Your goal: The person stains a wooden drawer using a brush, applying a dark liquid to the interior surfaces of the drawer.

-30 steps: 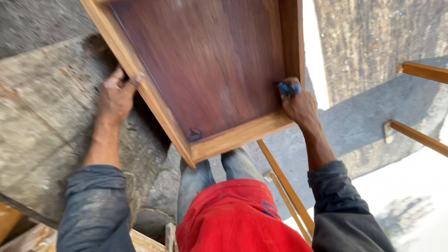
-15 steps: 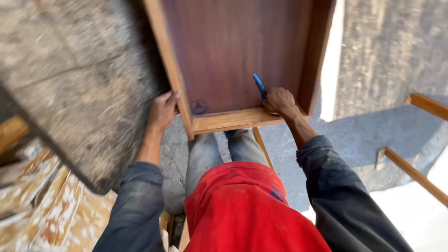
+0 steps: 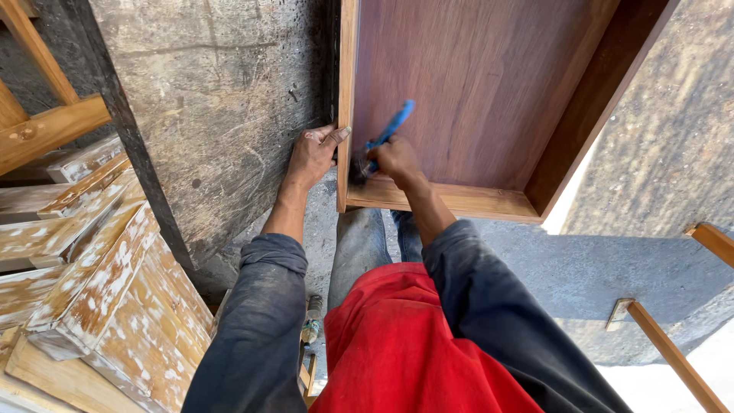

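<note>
Outdoors on concrete, left hand [image 3: 312, 155] grips reddish-brown wooden box [image 3: 474, 99]; right hand [image 3: 394, 159] clasps blue-handled brush [image 3: 388, 131].

Reddish-brown wood grain lines the drawer box [image 3: 489, 84], its rim [image 3: 348, 99] a paler tan. The brush handle [image 3: 392, 126] is bright blue — beside it, whitewash-speckled planks [image 3: 115, 291].

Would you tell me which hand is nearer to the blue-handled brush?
The right hand: it grips the blue-handled brush inside the wooden box. The left hand holds the box's left edge, just beside it.
</note>
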